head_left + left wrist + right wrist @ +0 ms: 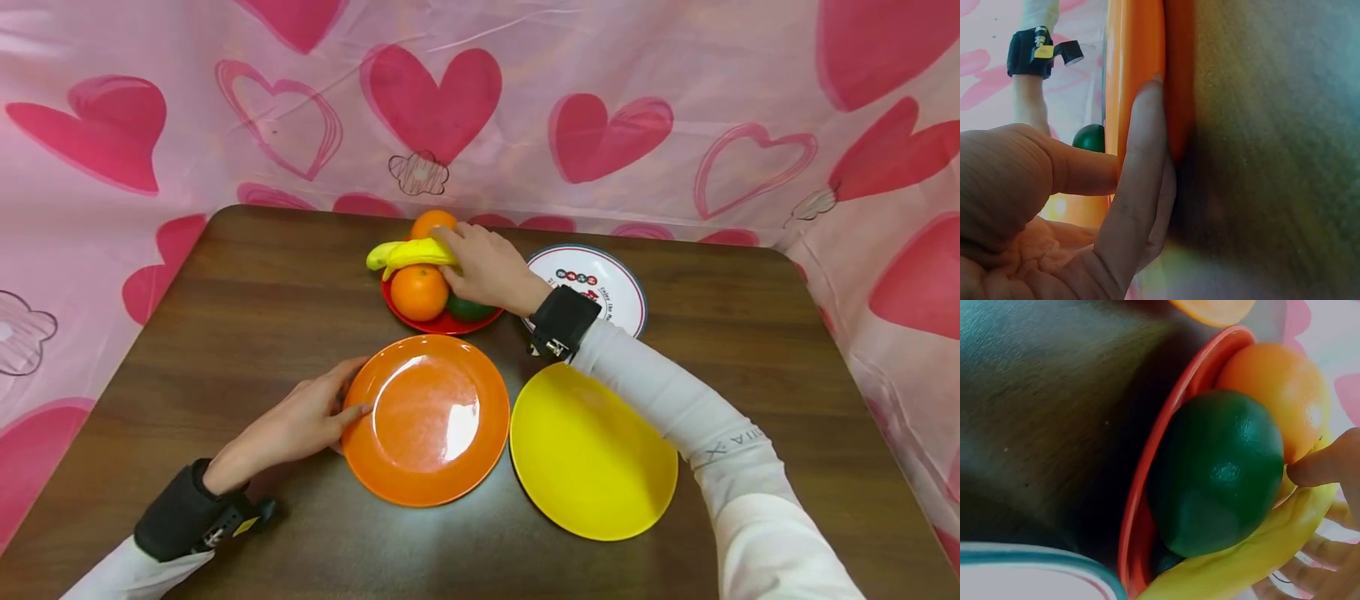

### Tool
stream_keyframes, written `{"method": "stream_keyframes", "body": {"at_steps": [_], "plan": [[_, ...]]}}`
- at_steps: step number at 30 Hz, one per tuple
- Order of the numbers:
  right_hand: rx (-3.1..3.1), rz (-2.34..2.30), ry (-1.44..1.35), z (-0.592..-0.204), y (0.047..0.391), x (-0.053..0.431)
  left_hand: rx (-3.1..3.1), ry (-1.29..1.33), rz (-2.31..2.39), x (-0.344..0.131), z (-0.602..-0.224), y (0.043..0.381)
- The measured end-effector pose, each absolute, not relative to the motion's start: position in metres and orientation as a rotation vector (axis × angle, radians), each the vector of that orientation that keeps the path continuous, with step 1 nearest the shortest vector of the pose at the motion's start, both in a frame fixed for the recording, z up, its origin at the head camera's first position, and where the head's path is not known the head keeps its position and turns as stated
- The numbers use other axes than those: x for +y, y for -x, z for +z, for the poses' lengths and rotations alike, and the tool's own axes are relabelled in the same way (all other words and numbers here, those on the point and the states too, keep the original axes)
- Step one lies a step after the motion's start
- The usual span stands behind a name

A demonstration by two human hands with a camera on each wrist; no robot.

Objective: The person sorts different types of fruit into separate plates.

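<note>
My left hand (296,421) pinches the left rim of an orange plate (427,408), its thumb over the top and its fingers at the underside in the left wrist view. Farther back, my right hand (491,271) grips yellow bananas (420,254) that lie over the fruit on a red plate (442,328). One orange (420,293) sits in front of the bananas and another orange (433,222) behind them. A dark green oval fruit (1216,475) fills the middle of the right wrist view, beside the bananas. The hand hides the bananas' right end in the head view.
A yellow plate (592,458) lies right of the orange one, partly under my right forearm. Behind the right wrist is a white plate (626,287) with a blue rim and printing. The brown wooden table (247,275) meets a pink heart-patterned curtain (510,100) at the back.
</note>
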State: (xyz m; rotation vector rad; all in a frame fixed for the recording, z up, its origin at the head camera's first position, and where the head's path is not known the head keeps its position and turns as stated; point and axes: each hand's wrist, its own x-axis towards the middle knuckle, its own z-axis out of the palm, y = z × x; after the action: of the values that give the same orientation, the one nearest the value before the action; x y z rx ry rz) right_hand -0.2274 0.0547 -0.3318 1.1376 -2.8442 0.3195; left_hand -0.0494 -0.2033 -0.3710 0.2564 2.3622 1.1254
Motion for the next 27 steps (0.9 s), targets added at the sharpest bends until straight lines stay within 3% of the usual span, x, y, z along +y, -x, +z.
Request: {"method": "stream_keyframes", "body": {"at_steps": [13,20,27], "plan": [[-2.539,0.531,-1.220,-0.310,0.219,0.065,2.376,-0.264,1.094,-0.202,-0.369,0.050],[-2.617,0.604,-1.249,-0.291,0.187,0.063,2.384,-0.261,1.091,-0.203,-0.371,0.049],[-2.784,0.631,-1.336,-0.296,0.148,0.056,2.415,-0.303,1.054,-0.205,-0.373,0.049]]}}
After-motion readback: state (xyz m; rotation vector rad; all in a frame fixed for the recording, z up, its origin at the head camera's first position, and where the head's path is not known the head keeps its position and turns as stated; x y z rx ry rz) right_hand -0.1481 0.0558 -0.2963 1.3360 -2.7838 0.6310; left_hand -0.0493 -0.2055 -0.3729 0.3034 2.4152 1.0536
